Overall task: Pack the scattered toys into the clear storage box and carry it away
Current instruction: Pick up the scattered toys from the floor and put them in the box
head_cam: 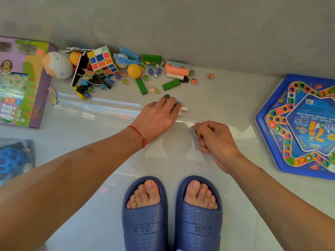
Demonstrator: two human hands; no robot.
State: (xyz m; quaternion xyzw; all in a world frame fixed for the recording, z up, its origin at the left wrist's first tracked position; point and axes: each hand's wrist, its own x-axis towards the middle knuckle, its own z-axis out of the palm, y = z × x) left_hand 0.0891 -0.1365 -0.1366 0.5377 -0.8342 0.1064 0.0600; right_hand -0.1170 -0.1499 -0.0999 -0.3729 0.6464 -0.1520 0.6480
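1. Left hand is stretched out flat-ish over a small pile of blocks on the floor. Fingers are curled down onto them, and you can just see a blue bit, a dark round bit and some pale wooden ends poking out. The hand hides most of it, so I can't count the pieces.
2. Right hand is near the left one, knuckles up, fingers curled tight around a thin yellow piece. Only slivers of yellow show, so I can't say what it is.
3. The clear storage box is hard to read. There's a see-through edge with glare running across the floor from the left toward the hands. Where its walls end I can't tell.
4. Far side along the wall is the toy heap: a Rubik's cube, an orange ball, green blocks, loose marbles and a white egg-shaped toy. Much of it overlaps, and the small cut-out pieces are hard to identify.
5. Far left, a purple toy carton is cut off by the frame. Below it there's something blurry and blue, also cropped.
6. On the right, a blue hexagonal game board runs off the edge.
7. Nearest to the camera are two feet in navy slippers.
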